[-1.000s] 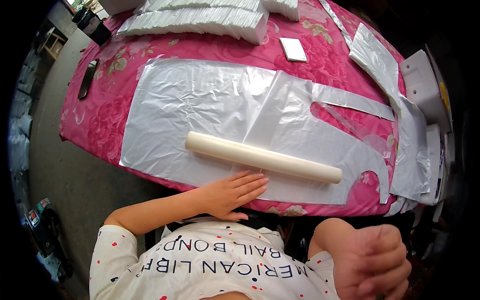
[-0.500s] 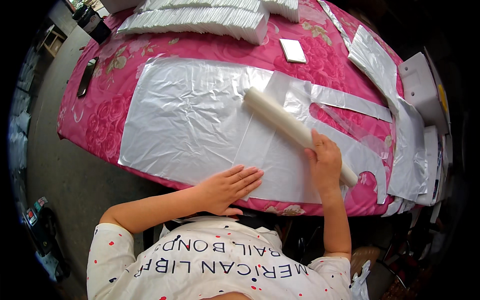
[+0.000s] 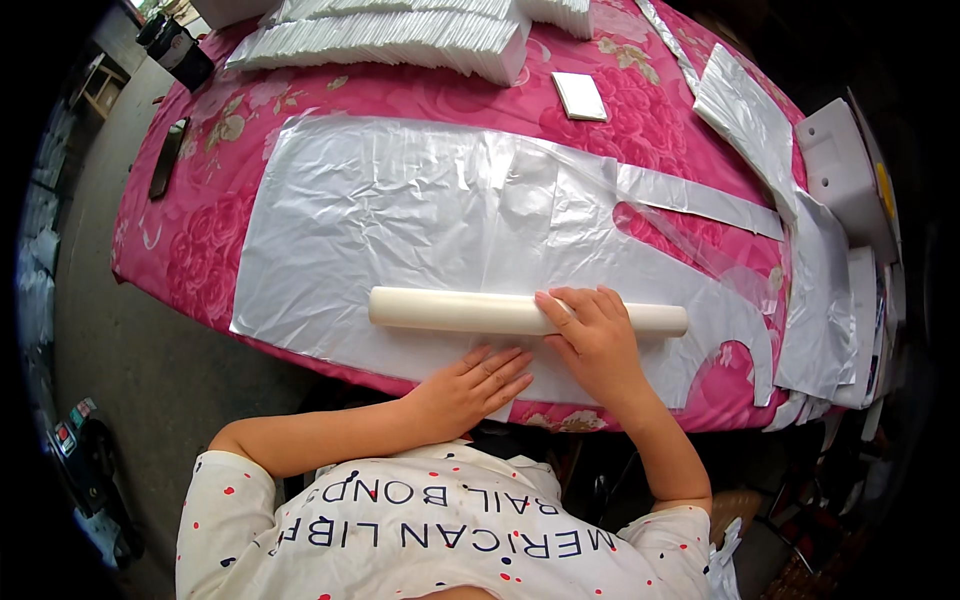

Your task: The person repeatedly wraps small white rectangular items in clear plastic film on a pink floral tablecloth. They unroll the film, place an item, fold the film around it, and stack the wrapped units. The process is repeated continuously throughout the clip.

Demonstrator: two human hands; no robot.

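Observation:
A thin white plastic apron (image 3: pixel 340 230) with straps and cut-out loops at its right end lies spread and wrinkled on the table. Across its near half rests a smooth cream-coloured rolling rod (image 3: pixel 450 309), lying almost level from left to right. My right hand (image 3: pixel 598 345) grips the rod right of its middle, fingers over the top and thumb along the near side. Flat on the apron's near edge, just below the rod, lies my left hand (image 3: pixel 475 388), fingers stretched out and holding nothing.
A pink floral cloth (image 3: pixel 215 240) covers the table. Stacks of folded white plastic (image 3: pixel 380 48) stand at the far side, near a small white packet (image 3: pixel 579 97). A phone (image 3: pixel 168 158) and dark bottle (image 3: pixel 175 50) sit far left. More plastic sheets (image 3: pixel 822 300) and white foam boxes (image 3: pixel 845 165) line the right.
The rod has swung from a diagonal to nearly level and come nearer and left with my right hand. The apron's loose middle layer now lies flatter. My left hand has barely shifted.

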